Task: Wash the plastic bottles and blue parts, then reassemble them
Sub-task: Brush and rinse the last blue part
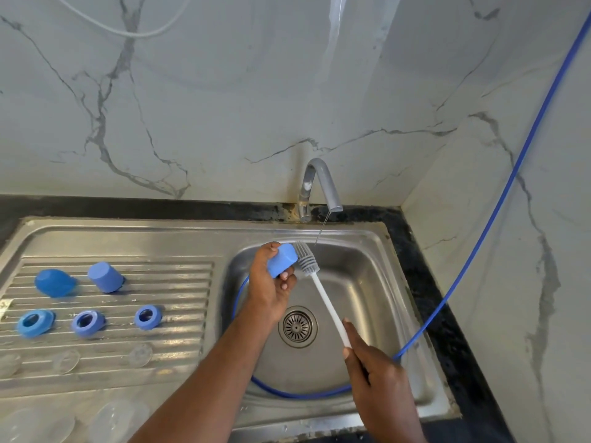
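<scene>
Left hand [271, 284] grips a blue cap [283, 259] over the sink [361, 282], frame centre. Right hand [377, 372] clamps the white brush [323, 292] handle, bristles touching the cap. Five more blue parts [105, 278] on the drainboard [179, 314], left; clear bottles [108, 417] blurred, lower left.

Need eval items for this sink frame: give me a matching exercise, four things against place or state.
Things:
1. blue cap
2. brush
3. blue hose
4. tap

Place or state:
A. curves round inside the sink basin
B. runs a thin stream of water
C. held in the left hand
D. handle held in the right hand

Pairs: 1-C, 2-D, 3-A, 4-B
</scene>
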